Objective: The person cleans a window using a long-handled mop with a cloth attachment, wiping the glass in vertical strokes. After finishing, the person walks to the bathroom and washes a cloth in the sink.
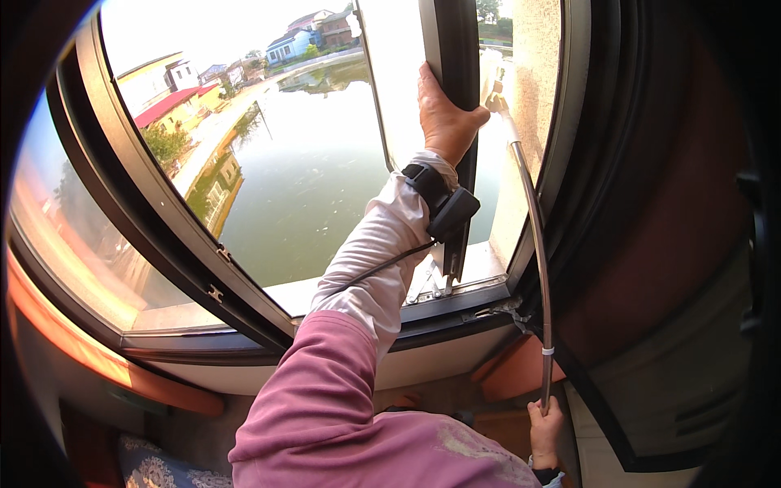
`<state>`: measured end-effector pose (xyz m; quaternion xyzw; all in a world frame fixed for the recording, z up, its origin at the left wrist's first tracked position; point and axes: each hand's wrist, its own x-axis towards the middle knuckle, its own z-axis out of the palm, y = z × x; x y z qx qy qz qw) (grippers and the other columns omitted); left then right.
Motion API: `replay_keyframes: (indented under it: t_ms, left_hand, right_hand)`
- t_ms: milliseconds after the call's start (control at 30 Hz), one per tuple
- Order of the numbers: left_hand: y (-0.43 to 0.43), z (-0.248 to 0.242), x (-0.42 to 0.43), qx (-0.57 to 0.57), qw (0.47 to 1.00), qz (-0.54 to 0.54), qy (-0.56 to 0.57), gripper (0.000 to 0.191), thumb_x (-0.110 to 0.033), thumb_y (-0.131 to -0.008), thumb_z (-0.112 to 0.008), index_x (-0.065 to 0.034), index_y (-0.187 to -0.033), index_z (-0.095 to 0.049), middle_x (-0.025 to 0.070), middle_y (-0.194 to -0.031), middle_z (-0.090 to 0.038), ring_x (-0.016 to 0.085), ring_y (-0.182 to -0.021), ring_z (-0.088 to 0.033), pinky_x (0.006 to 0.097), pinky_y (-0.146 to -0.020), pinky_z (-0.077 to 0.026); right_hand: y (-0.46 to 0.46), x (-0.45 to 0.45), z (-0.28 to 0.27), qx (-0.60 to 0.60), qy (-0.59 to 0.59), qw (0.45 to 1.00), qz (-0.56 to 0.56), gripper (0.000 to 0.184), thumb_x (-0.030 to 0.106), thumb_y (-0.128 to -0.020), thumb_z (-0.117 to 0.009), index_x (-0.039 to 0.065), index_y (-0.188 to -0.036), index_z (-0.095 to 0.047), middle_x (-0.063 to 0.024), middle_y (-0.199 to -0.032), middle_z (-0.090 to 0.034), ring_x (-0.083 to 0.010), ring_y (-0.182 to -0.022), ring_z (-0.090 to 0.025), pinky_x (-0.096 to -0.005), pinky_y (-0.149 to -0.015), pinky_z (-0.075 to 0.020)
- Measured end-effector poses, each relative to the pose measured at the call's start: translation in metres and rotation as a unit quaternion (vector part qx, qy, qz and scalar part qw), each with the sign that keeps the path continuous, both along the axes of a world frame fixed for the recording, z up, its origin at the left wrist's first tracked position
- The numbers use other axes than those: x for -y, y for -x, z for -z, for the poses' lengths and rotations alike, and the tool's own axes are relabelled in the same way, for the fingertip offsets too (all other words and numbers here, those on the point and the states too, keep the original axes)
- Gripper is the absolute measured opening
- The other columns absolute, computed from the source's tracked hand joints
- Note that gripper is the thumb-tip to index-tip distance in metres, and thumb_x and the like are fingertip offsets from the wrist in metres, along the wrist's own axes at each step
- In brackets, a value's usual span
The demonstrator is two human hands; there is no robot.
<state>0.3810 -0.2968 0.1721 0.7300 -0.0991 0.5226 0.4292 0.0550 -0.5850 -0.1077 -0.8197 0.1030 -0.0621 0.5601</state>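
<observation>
My left hand (450, 119) grips the dark frame of an outward-opened window sash (459, 36), thumb to the right of the frame and fingers reaching up its left part. A black strap with a small black box (454, 213) sits on that wrist. At the lower right, my right hand (546, 430) is closed around the lower end of a metal pole (537, 244). The pole rises through the window opening past the right jamb. Its pale head (495, 85) is outside, between the sash and a beige wall; glare blurs its shape.
A hinge stay (430, 287) joins the sash to the bottom window frame (454, 305). Dark framed mesh (659, 366) stands close on the right. A mullion (183, 213) divides off the left pane. Outside lie green water (293, 201) and houses. Patterned fabric (161, 466) is at lower left.
</observation>
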Motion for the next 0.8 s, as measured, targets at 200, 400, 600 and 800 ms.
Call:
replay_keyframes:
  t_ms: [200, 400, 600, 800]
  left_hand:
    - [-0.006, 0.001, -0.003, 0.015, 1.0, -0.005, -0.017, 0.104, -0.019, -0.057, -0.077, 0.0086, -0.137, -0.017, 0.0276, -0.127, -0.043, 0.038, -0.118, -0.045, 0.0347, -0.101, -0.037]
    - [-0.006, 0.002, -0.006, 0.017, 1.0, -0.004, -0.026, 0.106, -0.019, -0.054, -0.079, 0.0103, -0.136, -0.019, 0.0281, -0.128, -0.04, 0.04, -0.119, -0.042, 0.0368, -0.102, -0.036]
    - [-0.007, 0.002, -0.01, -0.011, 0.999, -0.027, -0.046, 0.107, -0.023, -0.057, -0.078, 0.0073, -0.138, -0.015, 0.0263, -0.124, -0.046, 0.036, -0.113, -0.05, 0.0344, -0.097, -0.041]
    - [0.009, -0.022, -0.023, -0.036, 0.997, -0.002, -0.07, 0.105, -0.036, -0.066, -0.08, 0.0084, -0.137, -0.017, 0.0286, -0.132, -0.038, 0.038, -0.124, -0.038, 0.0374, -0.104, -0.032]
  right_hand:
    - [-0.008, 0.001, 0.014, -0.012, 0.002, 1.0, -0.01, 0.019, 0.009, -0.08, -0.066, 0.004, -0.073, -0.05, 0.0019, -0.058, -0.041, -0.0083, -0.055, -0.039, -0.0262, -0.05, -0.0336]
    - [-0.013, 0.002, 0.022, -0.007, -0.008, 1.0, -0.025, 0.017, 0.006, -0.079, -0.066, 0.005, -0.072, -0.05, 0.0044, -0.058, -0.04, -0.0058, -0.055, -0.037, -0.0241, -0.049, -0.0307]
    - [-0.01, 0.011, 0.022, -0.016, -0.008, 0.999, -0.036, 0.017, 0.009, -0.079, -0.066, 0.004, -0.074, -0.051, 0.0014, -0.057, -0.042, -0.009, -0.054, -0.04, -0.0269, -0.05, -0.0331]
    - [0.005, 0.025, 0.027, 0.011, -0.024, 1.0, -0.015, 0.017, 0.005, -0.079, -0.066, 0.006, -0.073, -0.049, 0.0051, -0.059, -0.041, -0.0044, -0.056, -0.037, -0.0232, -0.05, -0.0309]
